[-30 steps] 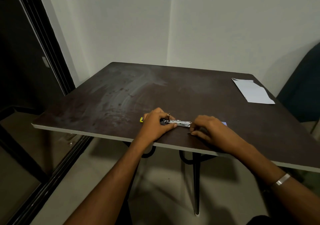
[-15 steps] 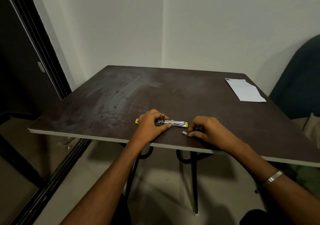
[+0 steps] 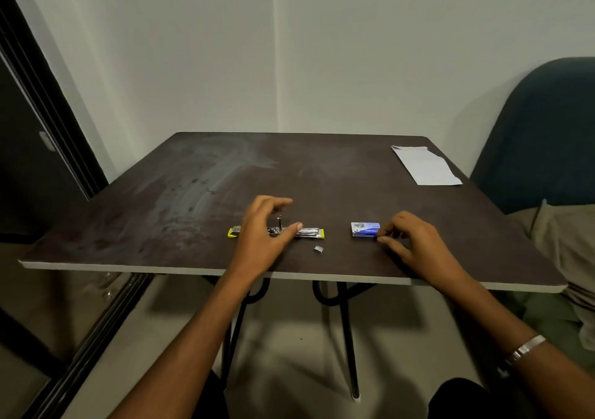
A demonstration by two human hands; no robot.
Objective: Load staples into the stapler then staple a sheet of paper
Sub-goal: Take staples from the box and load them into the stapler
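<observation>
The stapler lies opened out flat near the table's front edge, a long metal strip with yellow ends. My left hand hovers over its middle, fingers spread, the thumb resting on the metal rail. A small grey strip of staples lies loose just in front of the stapler's right end. To the right sits a small blue and white staple box. My right hand touches the box's right end with curled fingertips. A white sheet of paper rests at the far right corner.
The dark brown table has a pale front edge and black metal legs beneath. A dark blue chair back stands at the right beside a cushion. A dark sliding door frame runs along the left.
My right hand has moved right from the stapler's end to the staple box, leaving the staple strip on the table. My left hand has lifted and spread its fingers over the stapler.
</observation>
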